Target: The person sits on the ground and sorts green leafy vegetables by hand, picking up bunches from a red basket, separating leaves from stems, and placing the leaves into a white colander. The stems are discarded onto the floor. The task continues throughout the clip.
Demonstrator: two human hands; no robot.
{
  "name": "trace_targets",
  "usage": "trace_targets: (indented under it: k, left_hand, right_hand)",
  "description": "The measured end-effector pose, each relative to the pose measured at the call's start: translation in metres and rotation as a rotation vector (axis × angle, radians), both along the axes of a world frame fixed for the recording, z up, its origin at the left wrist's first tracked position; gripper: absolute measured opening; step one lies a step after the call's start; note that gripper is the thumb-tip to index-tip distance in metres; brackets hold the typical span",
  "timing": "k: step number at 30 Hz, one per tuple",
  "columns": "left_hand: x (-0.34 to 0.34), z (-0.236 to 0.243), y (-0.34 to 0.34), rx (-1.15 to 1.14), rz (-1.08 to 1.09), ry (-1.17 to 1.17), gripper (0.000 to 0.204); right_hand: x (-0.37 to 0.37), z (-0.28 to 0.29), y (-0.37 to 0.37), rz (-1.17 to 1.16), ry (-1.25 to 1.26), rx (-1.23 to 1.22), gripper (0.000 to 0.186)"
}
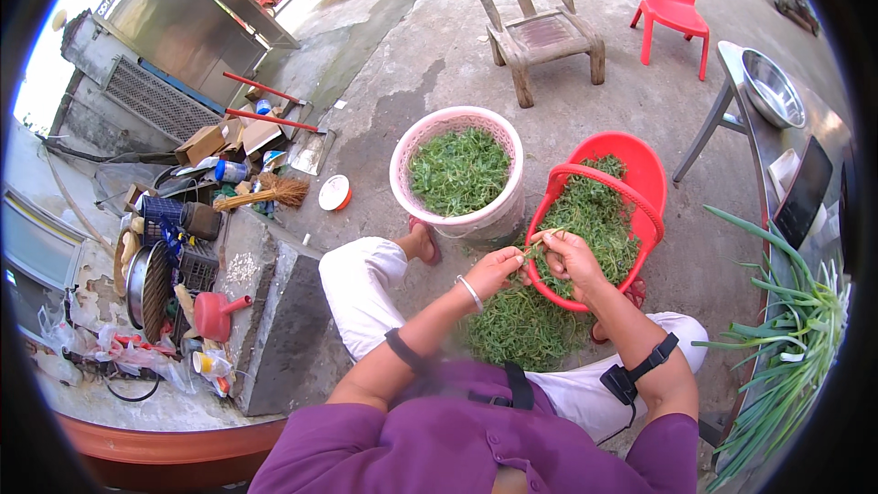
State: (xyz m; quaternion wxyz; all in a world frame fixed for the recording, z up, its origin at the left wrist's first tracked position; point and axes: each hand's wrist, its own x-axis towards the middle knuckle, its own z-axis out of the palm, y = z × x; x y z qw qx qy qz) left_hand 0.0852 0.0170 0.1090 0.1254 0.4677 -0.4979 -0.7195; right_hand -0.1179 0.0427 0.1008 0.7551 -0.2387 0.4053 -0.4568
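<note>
My left hand and my right hand meet over the near rim of a red handled basket. Both are closed, fingertips pinching a thin sprig of leafy greens stretched between them. More cut greens fill much of the red basket, whose handle arches across it. To its left stands a tall pink-white slatted basket, heaped with leafy greens. Below my hands, between my legs, a loose pile of greens lies on the ground.
A wooden chair and a red child's chair stand ahead. On the right, a table holds a steel bowl, a dark tablet-like slab and spring onions. At left are a straw broom, boxes and a red dipper.
</note>
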Motion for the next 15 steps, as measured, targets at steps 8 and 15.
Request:
trace_targets:
  k: [8, 15]
  left_hand:
    - [0.017, -0.038, -0.022, -0.195, 0.216, -0.037, 0.021]
    - [0.038, -0.023, -0.076, -0.596, 0.526, -0.014, 0.029]
  right_hand:
    - [0.028, 0.031, 0.025, -0.011, 0.608, -1.006, 0.012]
    - [0.03, 0.019, 0.029, 0.494, 0.904, -0.791, 0.077]
